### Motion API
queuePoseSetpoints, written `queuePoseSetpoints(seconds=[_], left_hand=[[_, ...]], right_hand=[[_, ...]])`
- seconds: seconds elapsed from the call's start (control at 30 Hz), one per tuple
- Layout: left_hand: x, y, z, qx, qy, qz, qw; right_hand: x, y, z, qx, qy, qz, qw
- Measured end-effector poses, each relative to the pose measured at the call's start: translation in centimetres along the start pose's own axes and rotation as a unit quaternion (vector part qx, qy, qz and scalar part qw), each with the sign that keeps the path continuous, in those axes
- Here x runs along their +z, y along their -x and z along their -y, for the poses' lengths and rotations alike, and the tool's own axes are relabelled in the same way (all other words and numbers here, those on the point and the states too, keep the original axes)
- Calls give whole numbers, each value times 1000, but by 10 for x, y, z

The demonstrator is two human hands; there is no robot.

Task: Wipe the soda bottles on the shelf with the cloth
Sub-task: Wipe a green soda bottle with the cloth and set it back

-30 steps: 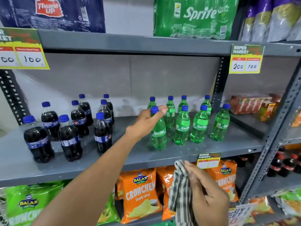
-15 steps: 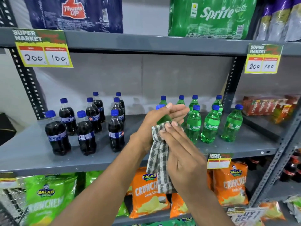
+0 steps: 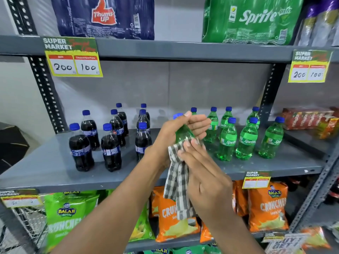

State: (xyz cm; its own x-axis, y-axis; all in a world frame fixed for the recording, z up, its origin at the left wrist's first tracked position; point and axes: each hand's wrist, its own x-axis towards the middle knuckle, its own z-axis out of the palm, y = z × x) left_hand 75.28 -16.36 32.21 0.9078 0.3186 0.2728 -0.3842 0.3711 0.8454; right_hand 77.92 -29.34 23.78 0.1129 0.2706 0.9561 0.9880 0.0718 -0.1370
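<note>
My left hand [image 3: 176,131] grips a green Sprite bottle [image 3: 183,133] by its neck and shoulder, lifted off the grey middle shelf [image 3: 45,167] and tilted. My right hand [image 3: 203,176] presses a grey-and-white checked cloth [image 3: 177,182] against the bottle's lower body; the cloth's tail hangs down below. The lower part of that bottle is hidden by cloth and fingers. Several more green Sprite bottles [image 3: 246,139] stand on the shelf to the right. Several dark cola bottles [image 3: 111,147] with blue caps stand to the left.
The upper shelf [image 3: 183,50] carries a Thums Up pack [image 3: 104,17] and a Sprite pack [image 3: 251,19], with price tags [image 3: 72,57] on its edge. Orange [image 3: 266,206] and green [image 3: 64,219] chip bags fill the shelf below. Red boxes [image 3: 304,118] sit far right.
My left hand took the front Sprite bottle off the shelf and lifted it. My right hand rose with the cloth and now rubs it on the bottle's body.
</note>
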Motion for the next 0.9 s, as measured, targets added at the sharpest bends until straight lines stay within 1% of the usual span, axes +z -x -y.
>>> queuePoseSetpoints(seconds=[0.07, 0.13, 0.23, 0.27, 0.37, 0.43, 0.5, 0.6, 0.67, 0.73, 0.8, 0.9], left_hand=[[0, 1, -2, -8, -1, 0, 1000], [-5, 4, -4, 0, 2, 5, 1000], [-20, 9, -8, 36, 22, -7, 999], [-24, 11, -9, 46, 31, -11, 998], [-25, 15, -10, 54, 34, -7, 998], [-22, 16, -8, 49, 32, -3, 998], [-17, 18, -5, 42, 25, 1, 999], [-14, 18, -7, 37, 14, 2, 999], [-16, 17, -14, 37, 13, 2, 999], [-21, 16, -20, 47, 17, -3, 999], [-23, 18, -24, 62, 27, -4, 998], [-25, 20, -23, 67, 23, -1, 997]], right_hand=[[6, -11, 4, 10, -1, -5, 1000], [8, -5, 5, -2, -5, 3, 1000], [5, 24, 8, -35, -21, 21, 999], [3, 33, 8, -31, -32, 16, 999], [-1, 32, 10, 41, -76, -36, 996], [-1, 17, 13, 96, -82, -76, 989], [1, -1, 16, 114, -73, -94, 986], [6, -15, 23, 68, -46, -69, 994], [9, -6, 24, 15, -16, -41, 999], [10, 13, 23, -26, -14, -6, 1000], [8, 34, 21, -29, -36, 8, 999], [6, 43, 21, 20, -73, -22, 997]])
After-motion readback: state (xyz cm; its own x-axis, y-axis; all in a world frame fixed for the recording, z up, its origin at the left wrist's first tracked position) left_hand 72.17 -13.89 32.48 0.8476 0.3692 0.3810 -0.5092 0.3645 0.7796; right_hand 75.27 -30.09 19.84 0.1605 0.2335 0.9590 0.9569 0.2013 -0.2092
